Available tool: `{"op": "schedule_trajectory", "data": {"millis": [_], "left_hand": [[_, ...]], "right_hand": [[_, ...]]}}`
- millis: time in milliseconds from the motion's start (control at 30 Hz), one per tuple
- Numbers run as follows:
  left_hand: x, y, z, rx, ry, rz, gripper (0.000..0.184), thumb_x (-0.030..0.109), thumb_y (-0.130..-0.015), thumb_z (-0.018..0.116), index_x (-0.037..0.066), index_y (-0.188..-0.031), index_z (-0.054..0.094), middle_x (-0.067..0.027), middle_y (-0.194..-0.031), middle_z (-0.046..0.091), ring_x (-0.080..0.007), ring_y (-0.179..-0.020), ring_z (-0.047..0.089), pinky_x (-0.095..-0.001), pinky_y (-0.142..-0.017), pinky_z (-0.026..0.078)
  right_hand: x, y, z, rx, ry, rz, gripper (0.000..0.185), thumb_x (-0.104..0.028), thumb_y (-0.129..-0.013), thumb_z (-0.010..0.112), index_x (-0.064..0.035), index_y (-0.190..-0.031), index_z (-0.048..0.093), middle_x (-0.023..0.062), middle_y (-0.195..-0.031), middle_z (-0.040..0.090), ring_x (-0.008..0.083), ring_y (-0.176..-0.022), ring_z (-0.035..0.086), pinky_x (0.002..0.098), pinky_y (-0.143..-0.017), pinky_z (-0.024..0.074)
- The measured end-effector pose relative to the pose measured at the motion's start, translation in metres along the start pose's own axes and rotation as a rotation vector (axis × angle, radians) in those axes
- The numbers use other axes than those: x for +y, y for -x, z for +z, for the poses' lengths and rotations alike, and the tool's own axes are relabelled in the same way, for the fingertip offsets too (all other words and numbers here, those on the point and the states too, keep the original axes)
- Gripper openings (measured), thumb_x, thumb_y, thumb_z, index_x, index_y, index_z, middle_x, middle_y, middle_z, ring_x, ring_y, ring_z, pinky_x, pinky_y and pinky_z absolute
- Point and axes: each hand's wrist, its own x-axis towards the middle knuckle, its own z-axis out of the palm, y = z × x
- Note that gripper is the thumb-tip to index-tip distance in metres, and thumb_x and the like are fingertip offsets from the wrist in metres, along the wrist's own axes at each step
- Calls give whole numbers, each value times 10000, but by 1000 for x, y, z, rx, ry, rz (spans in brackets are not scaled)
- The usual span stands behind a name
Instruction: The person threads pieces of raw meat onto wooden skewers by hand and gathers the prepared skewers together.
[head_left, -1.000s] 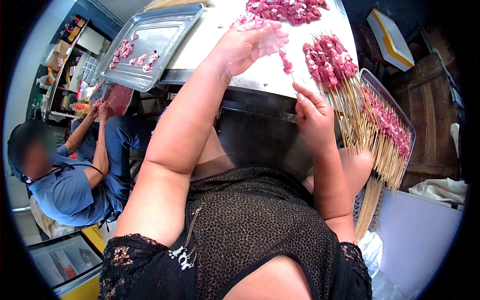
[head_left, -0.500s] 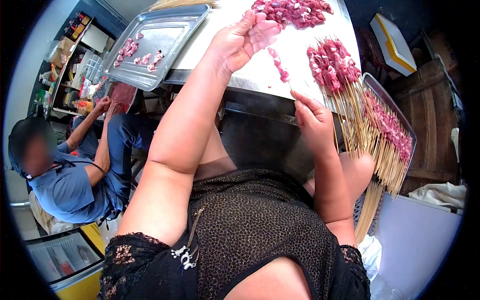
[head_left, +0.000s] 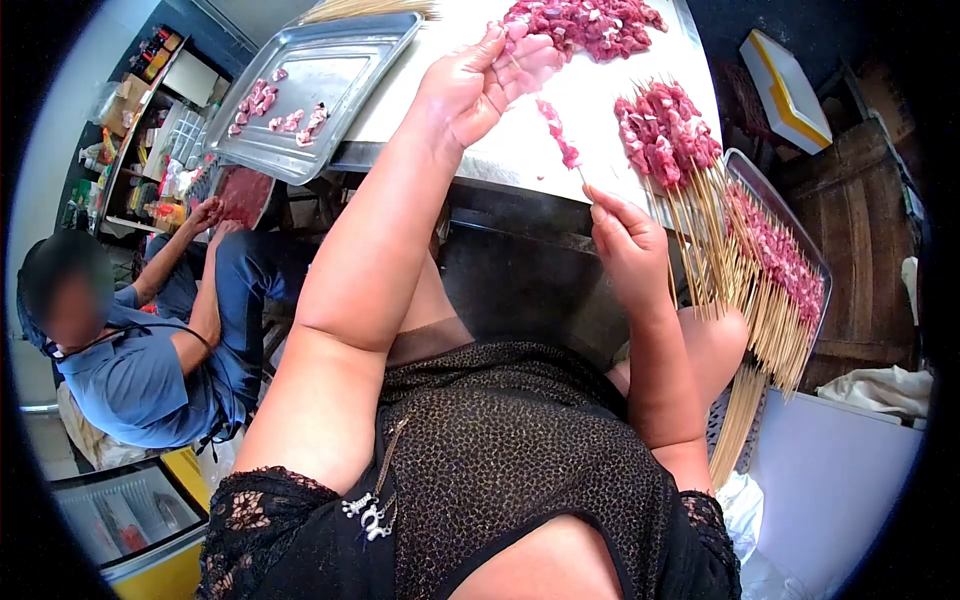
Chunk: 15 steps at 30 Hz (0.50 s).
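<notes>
My right hand (head_left: 632,245) pinches the lower end of a bamboo skewer (head_left: 581,174) between thumb and fingers. Several small pieces of raw meat (head_left: 558,135) are threaded along it, and it slants up toward my left hand (head_left: 485,85). That hand is palm up above the white tabletop, its fingers curled, with a pinkish piece of meat (head_left: 516,38) at the thumb and fingertips, partly hidden. Beyond it lies a heap of cut raw meat (head_left: 590,25). Right of the skewer, a stack of loaded meat skewers (head_left: 668,135) rests with sticks pointing toward me.
A metal tray (head_left: 350,75) with several meat pieces stands at the table's left. More skewers fill another tray (head_left: 778,250) at right, above bare sticks (head_left: 738,425). A seated co-worker (head_left: 150,360) handles a meat-filled container (head_left: 245,195). A white-and-yellow box (head_left: 785,90) is at far right.
My left fingers have shifted slightly and a piece of meat now shows at them. The skewer and my right hand have barely moved. The co-worker's hands have shifted slightly.
</notes>
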Motion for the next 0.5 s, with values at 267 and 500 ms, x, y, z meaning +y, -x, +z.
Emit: {"op": "schedule_trajectory", "data": {"millis": [267,500], "left_hand": [[-4,1,4,14,-16,17,287,210,-933,452,-24,-1099,468,-248,-1128,547,-338,-1079,545,-463,-903,478],[-10,2,7,20,7,2,254,177,-931,459,-38,-1063,490,-238,-1091,568,-345,-1068,548,-468,-907,477]], "right_hand": [[6,-1,1,41,-25,-6,260,-38,-888,518,30,-1132,575,-67,-656,441,12,-530,355,150,-463,269],[6,0,5,74,40,-71,245,-57,-887,537,-1,-1115,604,-72,-665,463,7,-542,378,154,-485,309]]}}
